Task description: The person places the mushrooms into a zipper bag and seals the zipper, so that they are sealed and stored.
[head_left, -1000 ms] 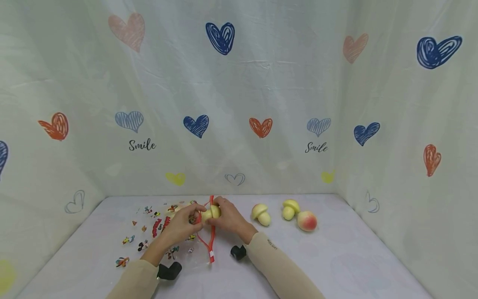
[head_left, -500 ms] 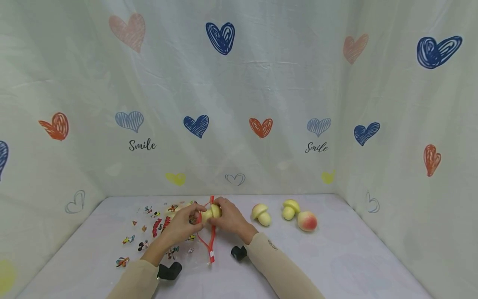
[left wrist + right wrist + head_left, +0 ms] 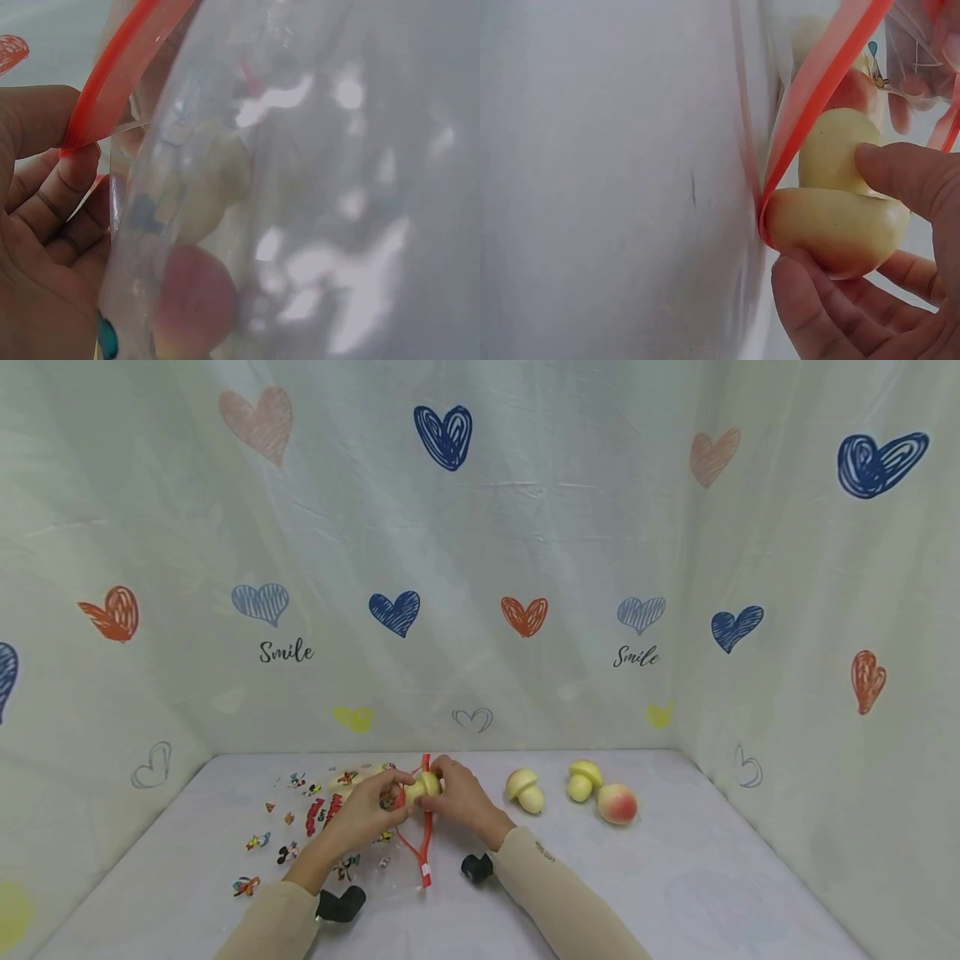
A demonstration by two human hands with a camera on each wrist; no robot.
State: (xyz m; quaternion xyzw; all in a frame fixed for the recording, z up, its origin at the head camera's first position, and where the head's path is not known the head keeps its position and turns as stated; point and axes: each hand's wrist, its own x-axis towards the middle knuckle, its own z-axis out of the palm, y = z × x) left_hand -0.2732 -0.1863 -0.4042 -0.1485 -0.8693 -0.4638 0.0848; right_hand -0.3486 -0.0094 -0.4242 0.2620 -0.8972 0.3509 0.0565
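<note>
My left hand [image 3: 367,802] pinches the red zip edge [image 3: 97,97] of a clear zip bag printed with cartoon figures, which lies on the table. In my right hand [image 3: 461,797] is a toy mushroom [image 3: 832,217], pale yellow with a reddish blush on its cap. Thumb and fingers grip it at the bag's mouth, its stem toward the inside, with the red strip [image 3: 817,105] against the cap's edge. Through the plastic, the left wrist view shows a pale yellow shape [image 3: 210,180] and a pink-red round shape [image 3: 195,300] inside, blurred by glare.
Right of the hands lie two more mushrooms, one [image 3: 525,791] nearer and one [image 3: 583,781] farther right, beside a red and yellow peach [image 3: 617,804]. Black pieces [image 3: 341,904] show by the sleeves. A white curtain [image 3: 480,527] with printed hearts stands behind the table.
</note>
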